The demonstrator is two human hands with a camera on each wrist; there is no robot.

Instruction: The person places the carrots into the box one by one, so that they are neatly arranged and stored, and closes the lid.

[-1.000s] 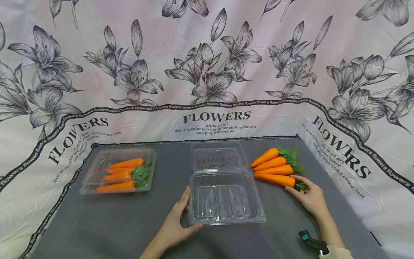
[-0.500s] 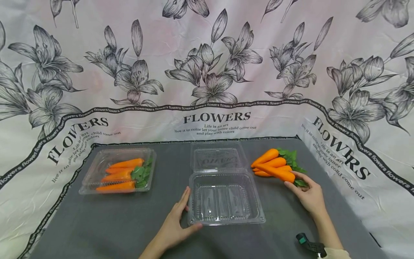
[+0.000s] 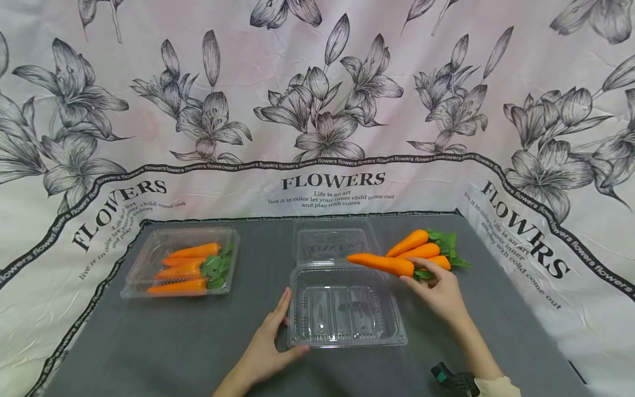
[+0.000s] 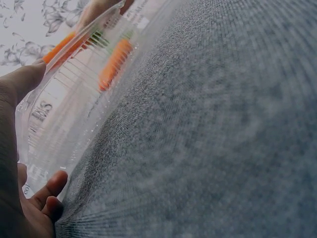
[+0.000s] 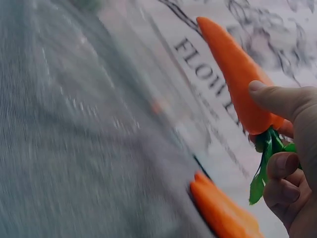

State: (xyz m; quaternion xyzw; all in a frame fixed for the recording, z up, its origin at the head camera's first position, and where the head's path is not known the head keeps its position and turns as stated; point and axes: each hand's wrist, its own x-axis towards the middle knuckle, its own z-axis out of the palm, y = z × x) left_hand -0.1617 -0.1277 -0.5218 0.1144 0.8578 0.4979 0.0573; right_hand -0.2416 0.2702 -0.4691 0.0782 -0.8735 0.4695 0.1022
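Observation:
My right hand (image 3: 436,289) pinches an orange carrot (image 3: 381,263) by its thick, leafy end. The carrot hangs above the right back edge of a clear plastic clamshell container (image 3: 347,343), its tip pointing left. In the right wrist view the thumb lies on the carrot (image 5: 237,74) and its green leaves hang by the curled fingers. My left hand (image 3: 268,339) touches the container's left side with extended fingers, its thumb at the front left corner. The container's lid (image 3: 334,242) lies folded back behind it. Three more carrots (image 3: 409,242) with leaves lie to the right.
A closed clear container (image 3: 139,264) with three carrots inside stands at the left of the grey table (image 3: 173,342). A white curtain (image 3: 327,138) with printed flowers borders the back and sides. A dark wrist strap (image 3: 453,380) sits on my right forearm.
My right hand has lifted the front carrot off the pile and carried it left over the container's edge. My left hand has stayed at the container's side.

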